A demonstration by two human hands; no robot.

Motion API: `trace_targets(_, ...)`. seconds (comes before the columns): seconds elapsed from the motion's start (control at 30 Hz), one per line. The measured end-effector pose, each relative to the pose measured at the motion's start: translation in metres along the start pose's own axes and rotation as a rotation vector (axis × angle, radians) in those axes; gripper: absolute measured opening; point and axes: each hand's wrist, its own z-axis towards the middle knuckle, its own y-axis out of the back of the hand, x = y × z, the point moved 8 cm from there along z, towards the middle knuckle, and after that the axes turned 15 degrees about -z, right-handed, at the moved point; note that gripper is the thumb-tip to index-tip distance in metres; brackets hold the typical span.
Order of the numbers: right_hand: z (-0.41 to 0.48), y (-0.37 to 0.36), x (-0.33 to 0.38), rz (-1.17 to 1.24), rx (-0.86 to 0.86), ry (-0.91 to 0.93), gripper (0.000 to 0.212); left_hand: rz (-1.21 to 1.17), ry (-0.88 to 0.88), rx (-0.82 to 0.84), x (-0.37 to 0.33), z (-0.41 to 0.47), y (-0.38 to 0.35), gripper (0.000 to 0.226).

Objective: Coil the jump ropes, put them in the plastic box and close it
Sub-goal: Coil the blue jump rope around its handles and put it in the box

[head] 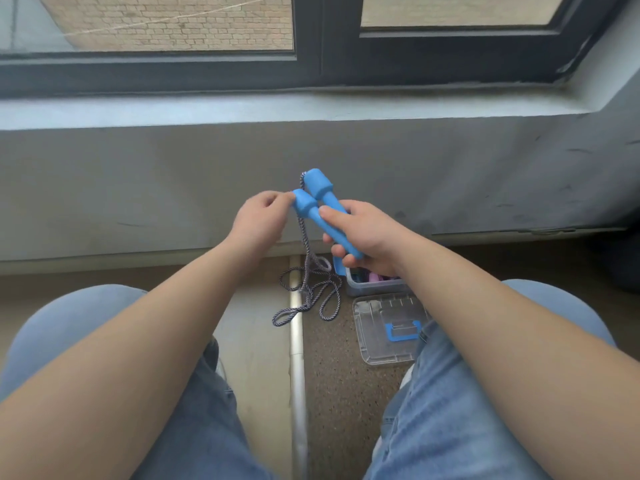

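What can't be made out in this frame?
- Plastic box, head view: mostly behind the right hand; contents show only as a pink and dark sliver.
- Lid, head view: right edge covered by the right forearm and jeans.
- Left hand, head view: fingertips turned away, so whether they pinch the rope or touch the handles is unclear.

This is a plain, rather worn indoor room, seen from a seat facing a dark-framed window (322, 46) with 2 panes; whether it is a home, an office or a classroom cannot be told. Beyond the window's glass lies pale brickwork (173, 26), directly below the window runs a deep pale sill (277, 109), and under that a grey painted wall (485, 168) marked with dark scuffs. Further below the window, smooth pale flooring (256, 358) meets speckled brown carpet (339, 393) along 1 metal strip (297, 358).
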Motion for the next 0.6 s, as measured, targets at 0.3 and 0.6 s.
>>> trace_targets(0.3, -0.027, -0.005, 0.004, -0.021, 0.295, -0.009, 0.014, 0.187, -0.356, 0.31, -0.008, -0.014, -0.021, 0.056)
trace_targets(0.6, -0.025, 0.0, 0.006, -0.191, 0.143, 0.077, 0.015, 0.3, -0.148, 0.198, 0.012, -0.01, -0.025, 0.016)
